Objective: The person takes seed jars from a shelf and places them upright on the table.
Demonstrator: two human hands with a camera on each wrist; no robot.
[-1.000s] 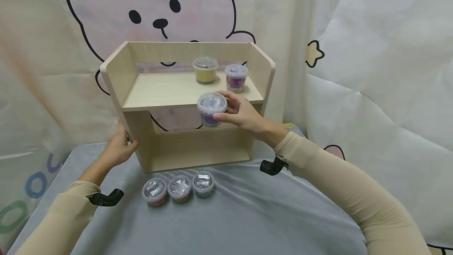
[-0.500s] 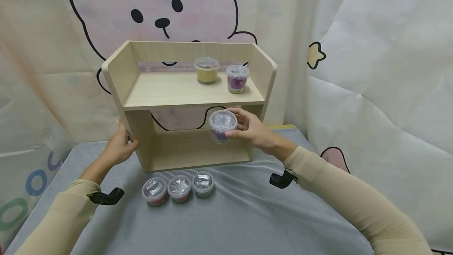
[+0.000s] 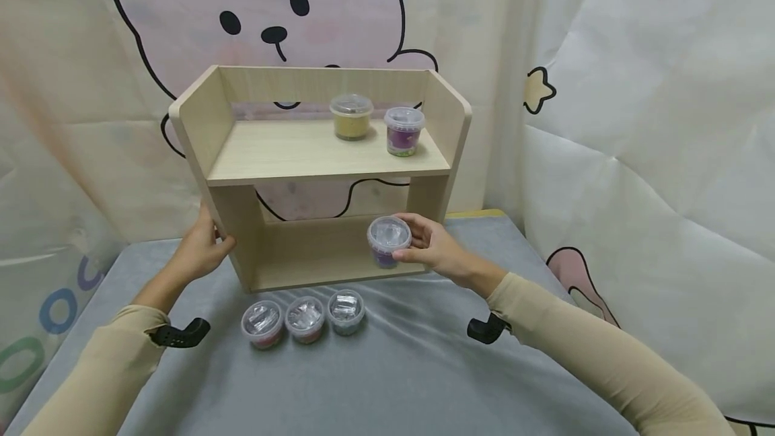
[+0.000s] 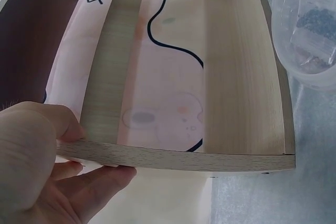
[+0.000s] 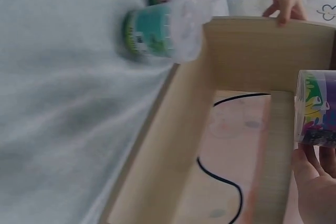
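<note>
A two-tier wooden shelf (image 3: 284,160) stands on the cloth-covered table. My left hand (image 3: 198,251) grips its left side panel, thumb on one face and fingers on the other in the left wrist view. In my right hand (image 3: 438,251) is a lidded plastic tub (image 3: 387,241) with purple contents, pinched between thumb and fingers at the right end of the lower compartment. Its printed label shows in the right wrist view, where the tub (image 5: 317,108) is partly cut off by the frame. On the upper tier are a yellow tub (image 3: 351,118) and another purple tub (image 3: 403,132).
Three lidded tubs stand in a row before the shelf: a reddish tub (image 3: 263,323) at left, another reddish tub (image 3: 305,319) in the middle, and a teal tub (image 5: 152,30) at right. A grey-blue cloth (image 3: 387,382) covers the table. Printed curtains (image 3: 484,73) hang behind.
My right hand has brought the purple tub down and slightly right, from before the upper tier's edge to the lower compartment. My left hand stays on the side panel.
</note>
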